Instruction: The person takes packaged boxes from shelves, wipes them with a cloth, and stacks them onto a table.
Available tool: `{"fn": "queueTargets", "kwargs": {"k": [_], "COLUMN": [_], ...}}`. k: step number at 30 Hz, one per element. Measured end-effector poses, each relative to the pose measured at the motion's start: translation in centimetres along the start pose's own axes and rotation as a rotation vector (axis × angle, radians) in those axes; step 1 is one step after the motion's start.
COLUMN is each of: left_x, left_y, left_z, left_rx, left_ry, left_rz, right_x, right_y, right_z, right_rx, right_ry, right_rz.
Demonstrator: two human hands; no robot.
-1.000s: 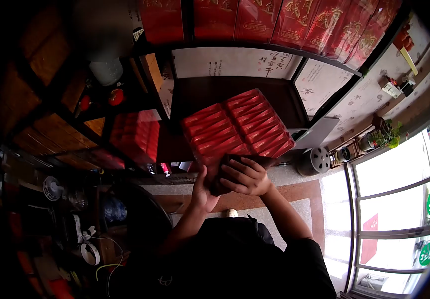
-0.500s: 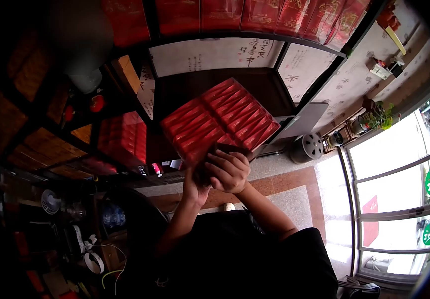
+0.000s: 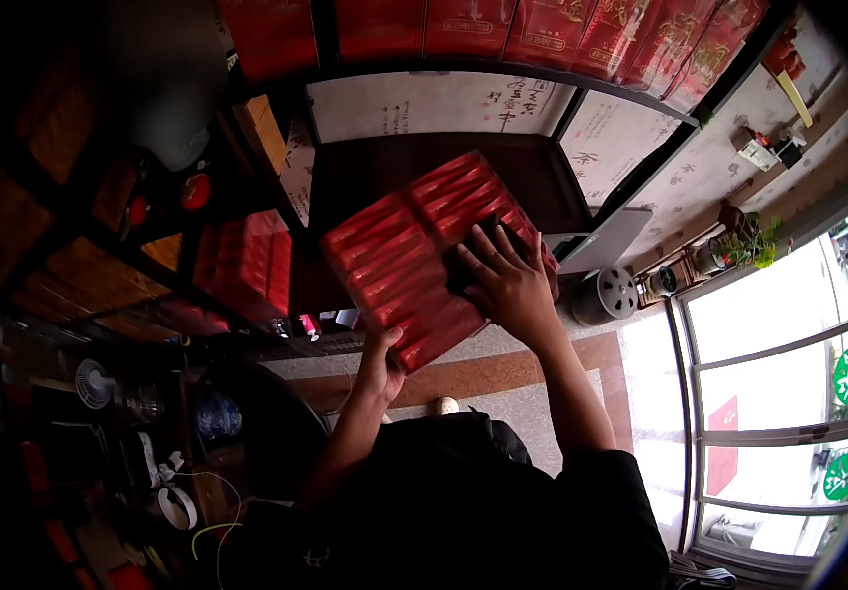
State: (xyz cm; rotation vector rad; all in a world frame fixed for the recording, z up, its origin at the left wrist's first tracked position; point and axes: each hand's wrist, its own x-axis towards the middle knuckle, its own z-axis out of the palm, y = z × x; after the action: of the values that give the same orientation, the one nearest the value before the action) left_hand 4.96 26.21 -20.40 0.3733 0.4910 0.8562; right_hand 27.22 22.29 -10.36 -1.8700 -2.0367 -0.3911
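Note:
A wrapped pack of red boxes (image 3: 394, 261) is tilted in front of a dark shelf, its boxes in two rows under clear film. My left hand (image 3: 380, 366) grips its near lower corner, thumb on top. My right hand (image 3: 508, 280) lies over the right part of the pack with fingers spread. Beneath its fingers is a dark cloth-like thing, pressed against the pack; I cannot make out what it is.
Red gift boxes (image 3: 473, 29) fill the upper shelf. Another red pack (image 3: 243, 265) stands on the left shelf. To the right are a round metal bin (image 3: 605, 297), a potted plant (image 3: 753, 244) and glass doors. A fan (image 3: 94, 383) is at lower left.
My right hand has moved away from my left, up and right across the pack, with the dark thing under it. My left hand now shows gripping the near corner.

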Motion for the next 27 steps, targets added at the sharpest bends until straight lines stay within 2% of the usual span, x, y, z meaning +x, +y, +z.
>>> {"fn": "queueTargets", "kwargs": {"k": [1, 3, 5, 8, 11, 15, 17, 24, 27], "left_x": [0.3, 0.3, 0.3, 0.8, 0.6, 0.2, 0.5, 0.5, 0.5], "left_y": [-0.5, -1.1, -1.6, -2.3, -2.8, -3.4, -3.9, -4.0, -4.7], "left_z": [-0.9, -1.4, -1.8, -3.1, -3.0, -3.3, -4.0, -3.7, -3.6], "left_rx": [0.019, 0.045, 0.016, -0.006, 0.014, 0.039, 0.014, -0.003, -0.009], "left_ry": [-0.015, 0.003, -0.004, 0.007, 0.007, 0.016, 0.004, -0.032, 0.018], "left_rz": [-0.001, -0.016, 0.001, -0.002, 0.054, 0.138, 0.147, 0.15, 0.166], "right_x": [0.3, 1.1, 2.8, 6.5, 10.2, 12.6, 13.1, 13.9, 12.6], "right_y": [-1.2, -3.5, -6.5, -9.0, -10.2, -9.3, -7.2, 3.7, 3.3], "right_z": [0.7, 3.1, 4.6, 5.7, 7.5, 7.3, 8.0, 4.7, 5.8], "right_rx": [-0.008, 0.134, 0.195, 0.186, 0.178, 0.204, 0.223, 0.05, -0.098], "right_ry": [-0.069, -0.032, -0.019, 0.012, 0.14, 0.013, 0.195, 0.273, 0.344], "right_rz": [-0.023, -0.241, -0.337, -0.346, -0.308, -0.339, -0.387, -0.107, 0.248]}}
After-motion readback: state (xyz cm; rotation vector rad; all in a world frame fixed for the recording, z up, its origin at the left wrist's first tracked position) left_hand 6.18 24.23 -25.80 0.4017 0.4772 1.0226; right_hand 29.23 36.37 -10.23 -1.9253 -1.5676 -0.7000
